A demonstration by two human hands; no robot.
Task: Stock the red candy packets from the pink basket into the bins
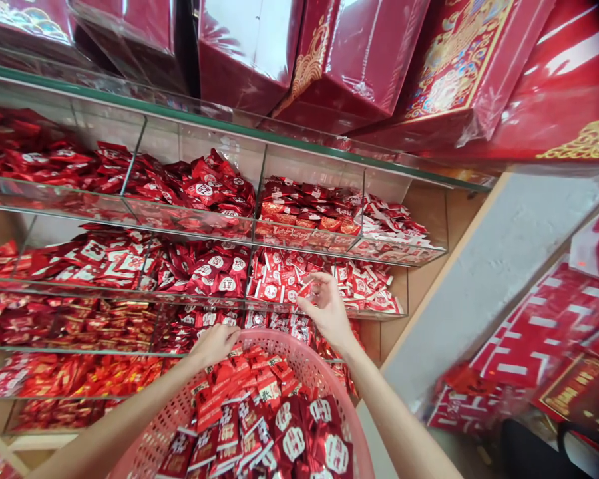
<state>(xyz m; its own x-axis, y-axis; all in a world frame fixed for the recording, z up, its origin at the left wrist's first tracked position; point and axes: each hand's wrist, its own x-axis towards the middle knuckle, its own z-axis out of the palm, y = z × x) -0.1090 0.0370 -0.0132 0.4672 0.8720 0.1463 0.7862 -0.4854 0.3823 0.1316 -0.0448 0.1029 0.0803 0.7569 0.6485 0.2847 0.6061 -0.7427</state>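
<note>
A pink plastic basket with perforated sides stands in front of me, filled with several kinds of small red wrapped packets. My left hand is closed on the basket's far left rim. Beyond the basket, my right hand reaches to a shelf compartment of red-and-white packets. Its thumb and fingers pinch a small red packet just in front of that pile. Part of the packet is hidden by the fingers.
Tiered shelves with clear dividers hold heaps of red packets. A glass shelf edge runs above, bearing large red boxes. To the right are a grey wall, hanging red-and-white goods and a black chair-like object.
</note>
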